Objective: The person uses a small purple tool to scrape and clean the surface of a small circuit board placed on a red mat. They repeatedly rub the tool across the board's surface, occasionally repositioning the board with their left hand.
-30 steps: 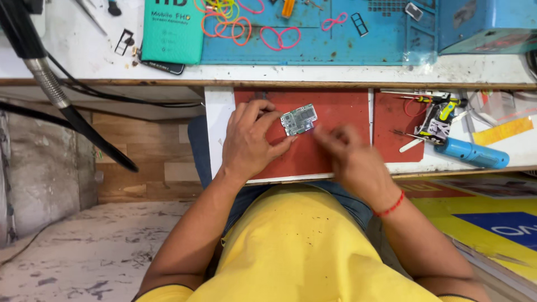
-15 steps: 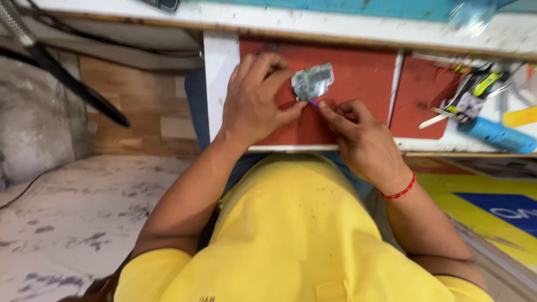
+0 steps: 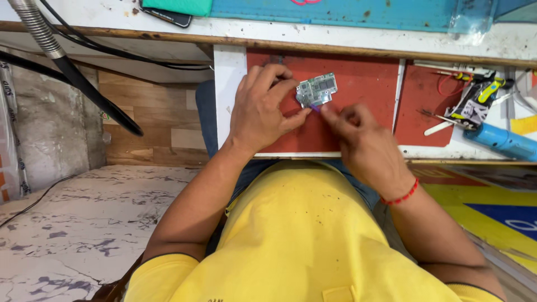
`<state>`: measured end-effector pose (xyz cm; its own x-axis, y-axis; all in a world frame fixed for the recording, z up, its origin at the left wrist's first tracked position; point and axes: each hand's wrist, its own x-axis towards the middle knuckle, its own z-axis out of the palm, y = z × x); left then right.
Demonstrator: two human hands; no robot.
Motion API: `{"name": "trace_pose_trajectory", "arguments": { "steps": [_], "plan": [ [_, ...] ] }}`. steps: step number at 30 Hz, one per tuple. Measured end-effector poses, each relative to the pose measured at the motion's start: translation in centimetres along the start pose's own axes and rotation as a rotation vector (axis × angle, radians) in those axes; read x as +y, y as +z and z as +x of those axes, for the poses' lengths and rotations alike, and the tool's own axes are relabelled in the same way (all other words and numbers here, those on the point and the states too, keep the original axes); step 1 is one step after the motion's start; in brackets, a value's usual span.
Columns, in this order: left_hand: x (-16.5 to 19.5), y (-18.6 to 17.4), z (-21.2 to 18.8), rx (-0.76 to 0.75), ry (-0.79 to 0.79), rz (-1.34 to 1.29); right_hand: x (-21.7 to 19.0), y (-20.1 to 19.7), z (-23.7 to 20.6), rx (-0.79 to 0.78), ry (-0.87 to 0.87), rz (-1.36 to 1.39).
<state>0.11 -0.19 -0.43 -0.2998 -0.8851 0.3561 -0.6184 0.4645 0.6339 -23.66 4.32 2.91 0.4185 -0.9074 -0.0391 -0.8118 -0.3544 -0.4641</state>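
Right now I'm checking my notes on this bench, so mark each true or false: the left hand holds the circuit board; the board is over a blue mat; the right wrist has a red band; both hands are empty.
1. The left hand holds the circuit board. True.
2. The board is over a blue mat. False: it is over the red mat.
3. The right wrist has a red band. True.
4. Both hands are empty. False: the right hand pinches a thin purple tool at the board.
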Motion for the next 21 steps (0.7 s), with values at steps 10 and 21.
{"name": "trace_pose_trajectory", "arguments": {
  "steps": [10,21],
  "plan": [
    [0.6,-0.3,0.5,0.014,-0.013,0.006,-0.3,-0.4,0.3,0.080,0.121,-0.001],
    [0.6,0.2,0.1,-0.009,0.071,0.124,0.5,-0.2,-1.2,0.106,0.130,0.010]
  ]
}}
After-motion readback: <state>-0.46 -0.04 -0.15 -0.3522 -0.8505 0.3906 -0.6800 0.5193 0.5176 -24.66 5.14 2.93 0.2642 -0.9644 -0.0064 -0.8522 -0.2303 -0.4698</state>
